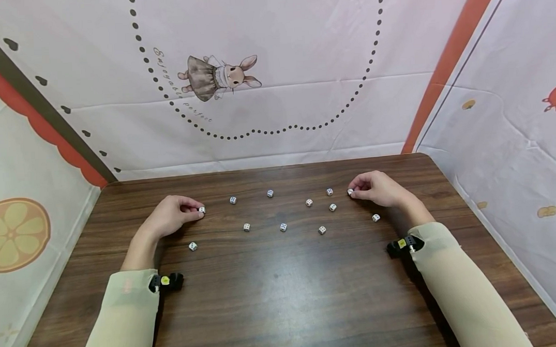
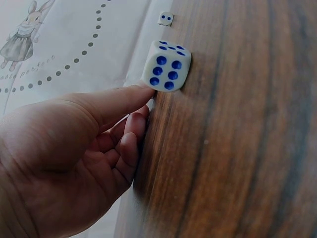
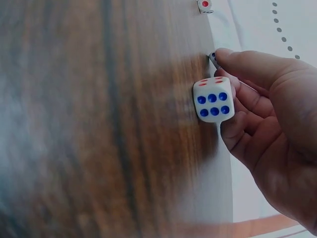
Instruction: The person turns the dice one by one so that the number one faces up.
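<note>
At the left of the table, my left hand (image 1: 173, 216) pinches a small white die (image 1: 202, 210) between thumb and fingertips. In the left wrist view the thumb covers that die, and a second die (image 2: 167, 69) with blue pips lies nearer the camera. Over on the right, my right hand (image 1: 377, 189) pinches another white die (image 1: 350, 192) at the tabletop. Only a sliver of this pinched die (image 3: 213, 58) shows in the right wrist view. A loose die (image 3: 214, 101), six blue pips facing the camera, sits beside the right fingers.
Several more white dice lie scattered between the hands, among them a die (image 1: 233, 200) near the left hand and a die (image 1: 329, 192) near the right. The brown wooden table (image 1: 274, 298) meets a printed cloth (image 1: 303, 100) at its back edge.
</note>
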